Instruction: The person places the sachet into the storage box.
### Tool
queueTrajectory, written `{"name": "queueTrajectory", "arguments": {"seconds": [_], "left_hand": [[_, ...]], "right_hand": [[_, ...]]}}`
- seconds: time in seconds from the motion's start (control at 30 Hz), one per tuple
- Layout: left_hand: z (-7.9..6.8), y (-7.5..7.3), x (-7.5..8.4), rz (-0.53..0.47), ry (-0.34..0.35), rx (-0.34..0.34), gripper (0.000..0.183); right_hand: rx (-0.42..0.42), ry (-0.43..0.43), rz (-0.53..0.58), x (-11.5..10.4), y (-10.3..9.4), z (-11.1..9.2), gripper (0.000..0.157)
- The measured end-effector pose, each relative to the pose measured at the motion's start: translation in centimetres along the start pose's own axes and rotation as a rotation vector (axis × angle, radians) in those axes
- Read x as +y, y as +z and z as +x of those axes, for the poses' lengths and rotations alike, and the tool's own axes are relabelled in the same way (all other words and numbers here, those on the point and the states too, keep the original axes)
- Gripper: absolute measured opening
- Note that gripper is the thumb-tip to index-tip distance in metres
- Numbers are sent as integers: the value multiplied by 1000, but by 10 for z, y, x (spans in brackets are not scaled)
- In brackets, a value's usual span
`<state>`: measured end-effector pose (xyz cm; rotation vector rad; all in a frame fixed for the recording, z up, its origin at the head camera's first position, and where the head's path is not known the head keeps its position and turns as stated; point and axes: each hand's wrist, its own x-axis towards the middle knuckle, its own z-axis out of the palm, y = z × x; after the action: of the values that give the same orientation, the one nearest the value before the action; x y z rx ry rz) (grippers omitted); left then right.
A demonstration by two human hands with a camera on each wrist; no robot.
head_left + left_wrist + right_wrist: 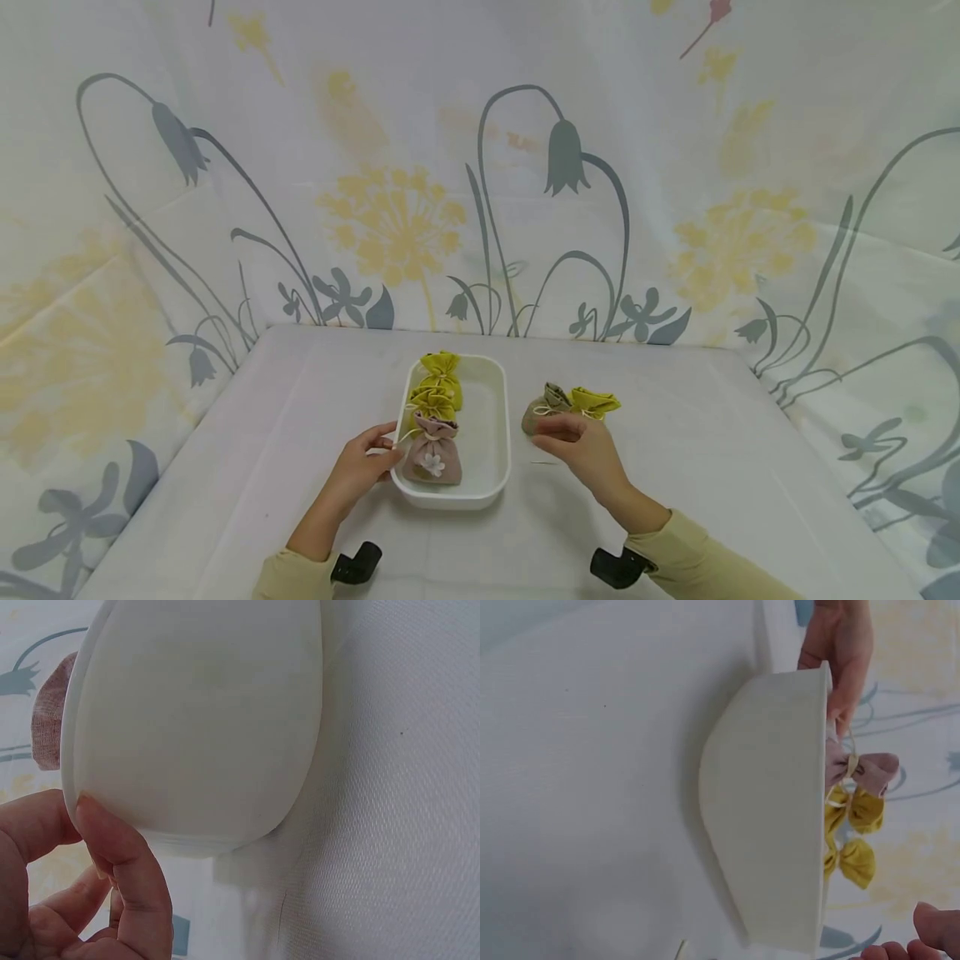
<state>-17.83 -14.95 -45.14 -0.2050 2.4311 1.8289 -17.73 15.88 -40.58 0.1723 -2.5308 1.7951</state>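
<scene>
My left hand [363,462] pinches the left rim of a white plastic tray [483,492], thumb on the outer wall. Inside, along the left side, stand several drawstring pouches: a yellow-green pouch [442,379] at the back, a second yellow-green pouch [435,403] in the middle, and a pinkish pouch [431,458] with a white flower in front. To the right of the tray, my right hand [588,458] reaches over a brown pouch [536,412], its bent fingers partly hiding it. In the right wrist view, nothing shows between thumb and fingertips [892,951].
Beside the brown pouch lies another yellow-green pouch [594,402], partly behind the right hand. A thin pale strip [543,462] shows on the white tabletop [300,392] near the right fingers. Flower-printed cloth [405,225] hangs behind the table.
</scene>
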Motion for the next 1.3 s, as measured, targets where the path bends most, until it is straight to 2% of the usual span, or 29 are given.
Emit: {"name": "queueTrajectory", "arguments": {"seconds": [0.7,1.0,1.3], "left_hand": [[2,1,-1,-3,-15,2,47],[1,0,-2,-13,-12,0,47],[4,1,-5,-10,-13,-1,48]], "right_hand": [[128,79,-56,36,-32,-10,31],[186,50,-153,49,-47,-9,28],[251,23,-204,55,-59,-2,28]]}}
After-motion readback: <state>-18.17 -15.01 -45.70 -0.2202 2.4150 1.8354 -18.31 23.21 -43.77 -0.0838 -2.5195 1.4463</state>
